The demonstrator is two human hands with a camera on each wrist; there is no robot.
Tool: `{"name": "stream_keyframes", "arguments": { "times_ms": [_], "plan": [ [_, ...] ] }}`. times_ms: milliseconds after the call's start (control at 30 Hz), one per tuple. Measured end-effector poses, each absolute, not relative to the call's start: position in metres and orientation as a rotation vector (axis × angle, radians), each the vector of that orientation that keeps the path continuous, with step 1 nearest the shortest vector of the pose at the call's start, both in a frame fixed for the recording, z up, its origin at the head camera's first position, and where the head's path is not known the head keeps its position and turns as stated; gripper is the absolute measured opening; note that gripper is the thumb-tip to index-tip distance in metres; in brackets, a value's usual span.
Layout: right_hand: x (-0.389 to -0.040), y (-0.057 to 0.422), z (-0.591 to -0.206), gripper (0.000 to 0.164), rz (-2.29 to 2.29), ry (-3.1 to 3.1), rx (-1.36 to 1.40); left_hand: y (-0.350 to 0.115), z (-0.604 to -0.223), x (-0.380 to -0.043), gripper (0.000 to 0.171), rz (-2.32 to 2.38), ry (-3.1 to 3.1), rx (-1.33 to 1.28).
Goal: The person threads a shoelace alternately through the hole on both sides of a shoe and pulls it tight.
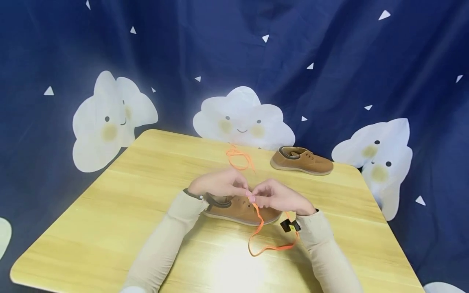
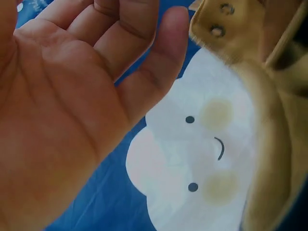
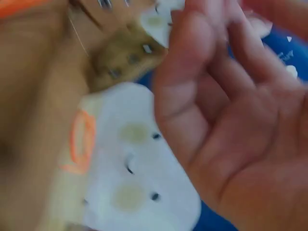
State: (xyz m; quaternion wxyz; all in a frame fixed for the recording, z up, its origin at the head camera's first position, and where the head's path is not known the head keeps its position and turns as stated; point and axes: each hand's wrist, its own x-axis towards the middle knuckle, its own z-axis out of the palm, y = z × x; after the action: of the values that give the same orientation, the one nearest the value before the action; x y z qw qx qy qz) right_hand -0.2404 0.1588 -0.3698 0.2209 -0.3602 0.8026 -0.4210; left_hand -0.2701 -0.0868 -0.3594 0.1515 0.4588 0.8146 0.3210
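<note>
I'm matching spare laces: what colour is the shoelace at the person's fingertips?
The shoelace is bright orange, clearest in the head view.

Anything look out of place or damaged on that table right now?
No spill or damage shows. Only the far orange lace stands out: it lies loosely looped on the table, apart from the far shoe.

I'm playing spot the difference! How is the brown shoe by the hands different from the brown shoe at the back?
The near shoe is partly hidden by the left hand and right hand; the far shoe is away from them. An orange lace hangs in front of the near shoe; none shows on the far shoe. Both are brown, toes towards the right.
</note>
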Motion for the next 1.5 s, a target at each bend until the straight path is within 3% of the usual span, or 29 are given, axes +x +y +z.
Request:
{"name": "stream_keyframes", "arguments": {
  "times_ms": [233,500,1067,1500],
  "plan": [
    [-0.224,0.163,-0.397,0.032,-1.454,2.109,-0.599,-0.086,-0.361,-0.27,0.022,0.879,2.493,1.229],
    [-0.205,0.166,-0.428,0.025,-1.693,1.831,-0.35,-0.082,-0.362,-0.265,0.027,0.789,2.512,1.18],
    [-0.199,0.155,-0.435,0.022,-1.777,1.733,-0.154,-0.071,-0.373,-0.264,0.04,0.713,2.345,1.096],
    [-0.201,0.15,-0.438,0.03,-1.798,1.801,-0.131,-0.063,-0.384,-0.265,0.034,0.814,2.257,0.946]
  ]
}}
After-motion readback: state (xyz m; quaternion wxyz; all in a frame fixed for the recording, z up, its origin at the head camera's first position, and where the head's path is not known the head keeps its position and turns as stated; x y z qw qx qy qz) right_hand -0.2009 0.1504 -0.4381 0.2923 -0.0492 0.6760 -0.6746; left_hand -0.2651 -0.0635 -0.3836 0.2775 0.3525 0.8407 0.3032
